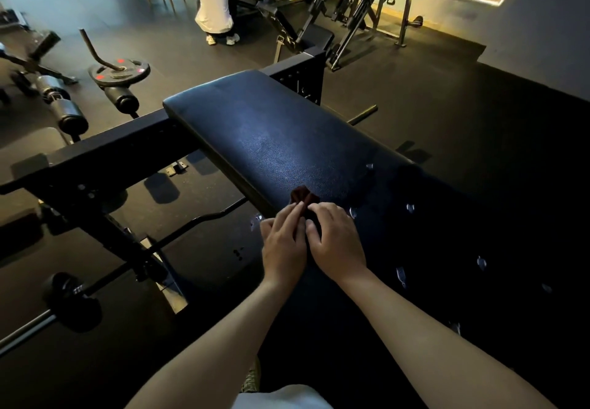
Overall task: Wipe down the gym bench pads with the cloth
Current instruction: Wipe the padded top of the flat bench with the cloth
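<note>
A long black padded bench pad (281, 140) runs from the upper middle toward the lower right. A small dark brown cloth (301, 196) lies bunched on the pad near its left edge. My left hand (284, 242) and my right hand (335, 242) sit side by side just below the cloth. The fingertips of both hands pinch the cloth's near edge. Most of the cloth sticks out beyond my fingers; the rest is hidden under them.
A black steel frame (105, 156) and a barbell (178, 233) with dark plates sit left of the pad. A weight plate (119, 72) and rollers lie further left. A person in white (214, 3) crouches at the back by other machines. Small shiny scraps (400, 276) dot the dark surface at right.
</note>
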